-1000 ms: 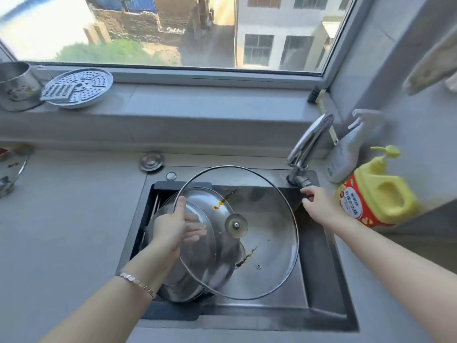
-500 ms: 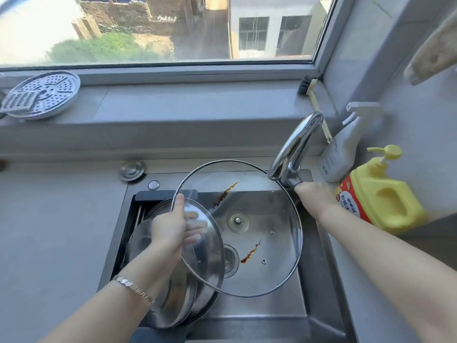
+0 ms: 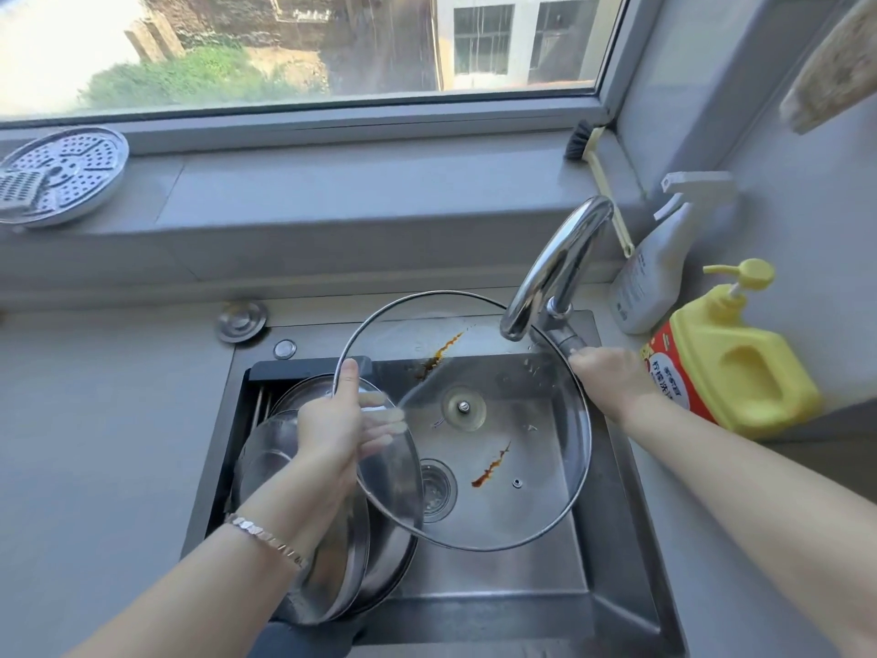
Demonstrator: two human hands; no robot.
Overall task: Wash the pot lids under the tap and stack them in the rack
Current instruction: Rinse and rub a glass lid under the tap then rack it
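Note:
My left hand (image 3: pixel 339 422) grips the left rim of a large glass pot lid (image 3: pixel 512 505) and holds it tilted over the steel sink (image 3: pixel 612 605), underside toward me. Brown sauce streaks mark the glass above and below its centre knob fitting. A thin stream of water runs from the chrome tap (image 3: pixel 555 263) onto the lid's upper part. My right hand (image 3: pixel 605 377) is closed on the tap's lever at the base of the spout. Steel lids or pans (image 3: pixel 332 562) lean stacked at the sink's left side, partly hidden by my left forearm.
On the windowsill at far left lies a perforated steel steamer plate (image 3: pixel 66 173). A white spray bottle (image 3: pixel 659 258) and a yellow pump bottle of dish soap (image 3: pixel 731 358) stand right of the tap. A brush (image 3: pixel 598 173) leans in the window corner. Grey counter surrounds the sink.
The tap spout has swung left over the lid and water now runs onto the glass. My left hand keeps the lid in about the same place; the view has shifted right.

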